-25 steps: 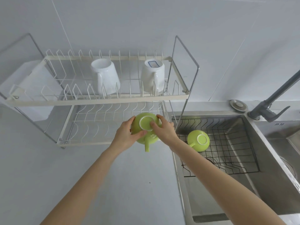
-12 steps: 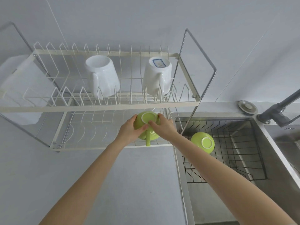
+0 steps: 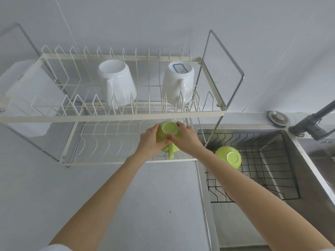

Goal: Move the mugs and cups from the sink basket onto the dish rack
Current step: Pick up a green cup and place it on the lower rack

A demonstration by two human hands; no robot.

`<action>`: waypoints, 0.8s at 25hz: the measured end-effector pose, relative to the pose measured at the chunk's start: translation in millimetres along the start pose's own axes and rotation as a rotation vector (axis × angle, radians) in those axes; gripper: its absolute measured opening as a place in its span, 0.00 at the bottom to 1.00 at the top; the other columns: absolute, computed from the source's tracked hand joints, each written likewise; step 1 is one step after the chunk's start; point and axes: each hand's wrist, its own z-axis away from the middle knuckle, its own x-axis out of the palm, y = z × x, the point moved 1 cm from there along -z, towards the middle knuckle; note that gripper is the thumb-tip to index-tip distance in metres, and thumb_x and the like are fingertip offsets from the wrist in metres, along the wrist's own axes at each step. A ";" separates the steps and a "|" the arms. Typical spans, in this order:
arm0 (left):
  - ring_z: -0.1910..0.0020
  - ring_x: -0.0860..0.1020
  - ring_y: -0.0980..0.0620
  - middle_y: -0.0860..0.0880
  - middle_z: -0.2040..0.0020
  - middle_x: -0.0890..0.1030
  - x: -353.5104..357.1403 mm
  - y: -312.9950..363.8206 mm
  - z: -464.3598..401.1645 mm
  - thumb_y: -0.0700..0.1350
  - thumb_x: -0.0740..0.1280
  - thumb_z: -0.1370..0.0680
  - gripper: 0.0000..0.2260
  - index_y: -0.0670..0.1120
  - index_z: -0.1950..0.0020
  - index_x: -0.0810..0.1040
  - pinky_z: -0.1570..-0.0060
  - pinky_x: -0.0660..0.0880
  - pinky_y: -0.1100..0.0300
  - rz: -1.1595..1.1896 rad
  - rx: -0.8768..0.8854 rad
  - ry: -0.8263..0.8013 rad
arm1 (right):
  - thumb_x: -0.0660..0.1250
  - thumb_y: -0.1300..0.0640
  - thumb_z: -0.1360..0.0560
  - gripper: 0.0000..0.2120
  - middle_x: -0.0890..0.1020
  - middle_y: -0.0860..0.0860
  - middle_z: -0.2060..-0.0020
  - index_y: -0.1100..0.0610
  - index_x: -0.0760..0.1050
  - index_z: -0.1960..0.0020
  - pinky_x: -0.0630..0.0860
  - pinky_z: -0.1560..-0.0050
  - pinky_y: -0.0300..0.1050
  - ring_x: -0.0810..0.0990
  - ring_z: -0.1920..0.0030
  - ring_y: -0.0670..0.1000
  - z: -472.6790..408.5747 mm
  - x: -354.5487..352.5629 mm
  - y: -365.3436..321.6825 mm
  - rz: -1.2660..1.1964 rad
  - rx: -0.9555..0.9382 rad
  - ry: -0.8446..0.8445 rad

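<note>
Both hands hold an upside-down green cup (image 3: 169, 131) over the right end of the lower tier of the white two-tier dish rack (image 3: 112, 117); its handle points toward me. My left hand (image 3: 150, 140) grips its left side and my right hand (image 3: 184, 140) its right side. A second green cup (image 3: 228, 157) lies base up in the black wire sink basket (image 3: 262, 171). Two white mugs (image 3: 116, 84) (image 3: 178, 82) stand upside down on the rack's upper tier.
A steel sink (image 3: 313, 171) surrounds the basket, with a dark faucet (image 3: 315, 124) and a round drain plug (image 3: 279, 118) at the back right. A grey counter (image 3: 90, 196) stretches in front of the rack. A white wall stands behind.
Both hands have carried the green cup forward, from in front of the rack to over the lower tier's right end. The second cup in the basket has stayed put.
</note>
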 end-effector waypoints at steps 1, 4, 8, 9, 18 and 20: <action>0.37 0.71 0.41 0.41 0.38 0.76 1.5 1.6 -2.1 0.46 0.68 0.26 0.24 0.43 0.33 0.66 0.35 0.67 0.47 -0.011 0.006 -0.002 | 0.63 0.50 0.25 0.28 0.66 0.60 0.33 0.53 0.59 0.28 0.66 0.39 0.47 0.68 0.33 0.60 -0.3 -2.0 -0.1 -0.001 -0.011 0.008; 0.38 0.72 0.42 0.42 0.39 0.77 3.5 3.9 -6.6 0.48 0.68 0.27 0.23 0.46 0.33 0.67 0.36 0.67 0.45 -0.019 0.029 -0.014 | 0.62 0.52 0.24 0.25 0.66 0.57 0.31 0.54 0.62 0.30 0.66 0.39 0.45 0.68 0.33 0.58 0.2 -4.9 0.3 -0.015 -0.050 0.040; 0.37 0.71 0.42 0.42 0.38 0.76 5.6 3.3 -6.9 0.48 0.68 0.27 0.25 0.46 0.32 0.66 0.35 0.67 0.46 -0.035 0.021 -0.021 | 0.62 0.52 0.24 0.27 0.65 0.57 0.30 0.55 0.60 0.28 0.66 0.35 0.48 0.67 0.32 0.57 2.7 -6.1 3.1 -0.002 -0.046 0.043; 0.37 0.71 0.42 0.41 0.37 0.76 6.6 3.2 -5.6 0.48 0.68 0.27 0.25 0.45 0.32 0.66 0.35 0.67 0.46 -0.042 0.026 -0.016 | 0.62 0.52 0.24 0.27 0.65 0.57 0.30 0.55 0.59 0.28 0.66 0.35 0.48 0.67 0.32 0.57 3.5 -6.2 3.8 0.000 -0.047 0.044; 0.34 0.69 0.43 0.43 0.34 0.72 5.9 1.6 -0.5 0.48 0.68 0.27 0.28 0.47 0.30 0.63 0.33 0.66 0.48 -0.049 0.021 -0.066 | 0.61 0.50 0.23 0.28 0.66 0.57 0.30 0.57 0.56 0.27 0.66 0.34 0.53 0.66 0.31 0.59 9.3 -6.1 7.4 0.101 -0.095 0.027; 0.32 0.67 0.43 0.43 0.31 0.69 3.9 -0.8 4.5 0.48 0.68 0.27 0.30 0.46 0.28 0.60 0.32 0.65 0.50 -0.077 0.028 -0.094 | 0.60 0.51 0.23 0.29 0.64 0.57 0.28 0.58 0.55 0.26 0.66 0.33 0.55 0.65 0.30 0.60 14.4 -5.8 9.8 0.169 -0.134 0.030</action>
